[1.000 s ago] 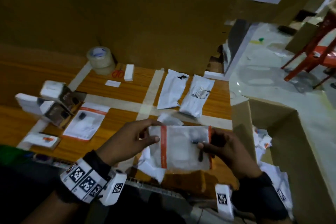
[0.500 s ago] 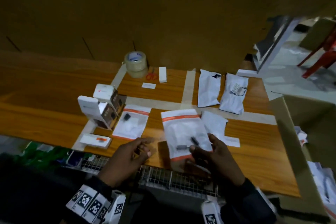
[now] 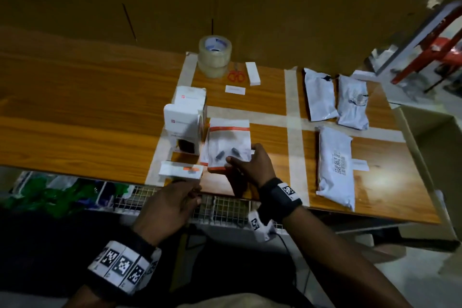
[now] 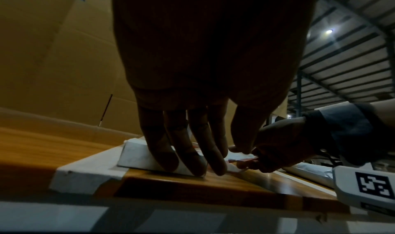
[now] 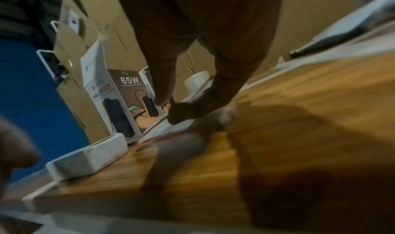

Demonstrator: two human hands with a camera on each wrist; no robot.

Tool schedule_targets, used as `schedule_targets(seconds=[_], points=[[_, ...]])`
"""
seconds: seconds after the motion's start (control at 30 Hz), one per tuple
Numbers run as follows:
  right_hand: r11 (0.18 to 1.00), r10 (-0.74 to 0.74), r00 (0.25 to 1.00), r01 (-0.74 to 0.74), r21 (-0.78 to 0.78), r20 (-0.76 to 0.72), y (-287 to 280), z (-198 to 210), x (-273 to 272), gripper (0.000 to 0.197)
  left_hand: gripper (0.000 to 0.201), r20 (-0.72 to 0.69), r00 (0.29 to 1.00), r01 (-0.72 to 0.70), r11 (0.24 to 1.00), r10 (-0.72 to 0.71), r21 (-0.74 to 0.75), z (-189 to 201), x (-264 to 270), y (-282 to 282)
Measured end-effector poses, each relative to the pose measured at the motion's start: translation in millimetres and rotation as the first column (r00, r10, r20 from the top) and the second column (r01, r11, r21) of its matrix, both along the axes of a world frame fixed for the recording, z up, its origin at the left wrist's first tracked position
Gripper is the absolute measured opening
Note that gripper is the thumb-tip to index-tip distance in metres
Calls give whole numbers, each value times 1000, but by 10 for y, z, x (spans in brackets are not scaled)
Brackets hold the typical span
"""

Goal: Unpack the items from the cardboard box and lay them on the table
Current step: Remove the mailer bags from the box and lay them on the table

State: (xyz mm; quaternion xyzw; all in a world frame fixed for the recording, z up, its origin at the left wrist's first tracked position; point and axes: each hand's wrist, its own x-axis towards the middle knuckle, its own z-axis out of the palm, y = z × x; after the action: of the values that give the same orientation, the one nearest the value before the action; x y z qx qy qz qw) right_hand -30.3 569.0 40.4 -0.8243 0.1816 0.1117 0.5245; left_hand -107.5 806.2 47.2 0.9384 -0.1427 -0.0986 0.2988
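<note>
Currently right hand is pinching orange-striped pouch onto table, six o'clock of standing boxes; left hand hovering slack-fingered, empty; next: release, reach cardboard box.

The right hand is now pressing the clear pouch flat on the table, overlapping the earlier pouch beside the upright boxes. The left hand, having released it, is hanging open at the table edge near the flat white box.
</note>
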Motion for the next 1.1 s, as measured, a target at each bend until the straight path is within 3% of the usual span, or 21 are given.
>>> schedule_targets(seconds=[0.07, 0.17, 0.37, 0.5, 0.67, 0.8, 0.93, 1.03, 1.1], points=[[996, 78, 997, -79, -51, -27, -3, 57, -5, 65, 34, -8, 1000, -11, 1000, 11, -14, -7, -29, 35], [990, 138, 990, -138, 18, -20, 1, 143, -24, 71, 24, -31, 999, -12, 999, 10, -42, 17, -44, 28], [923, 320, 944, -293, -250, 75, -160, 204, -6, 72, 22, -20, 1000, -14, 998, 12, -64, 154, -4, -253], [833, 501, 866, -479, -279, 9, -599, 310, -116, 81, 22, 10, 1000, -17, 999, 17, -40, 308, -133, -699], [810, 582, 806, -563, -164, 109, -1571, 533, -685, 61, 24, -24, 1000, -14, 1000, 14, -4, 370, -403, -1675], [893, 444, 865, -448, -37, 235, -2806, 600, -1309, 40, 19, -47, 998, 22, 987, -29, -157, 458, -601, -2753], [982, 95, 968, -130, 139, 232, -4024, 526, -1812, 28, 17, -25, 988, 141, 955, -152, -260, 447, -678, -3819], [979, -144, 970, 112, 169, 195, -4782, 444, -2033, 24, 25, -66, 966, 221, 935, -249, -278, 450, -667, -4513], [953, -268, 948, 234, 194, 171, -5154, 360, -2125, 20, 19, -81, 945, 288, 921, -318, -264, 455, -623, -4904]])
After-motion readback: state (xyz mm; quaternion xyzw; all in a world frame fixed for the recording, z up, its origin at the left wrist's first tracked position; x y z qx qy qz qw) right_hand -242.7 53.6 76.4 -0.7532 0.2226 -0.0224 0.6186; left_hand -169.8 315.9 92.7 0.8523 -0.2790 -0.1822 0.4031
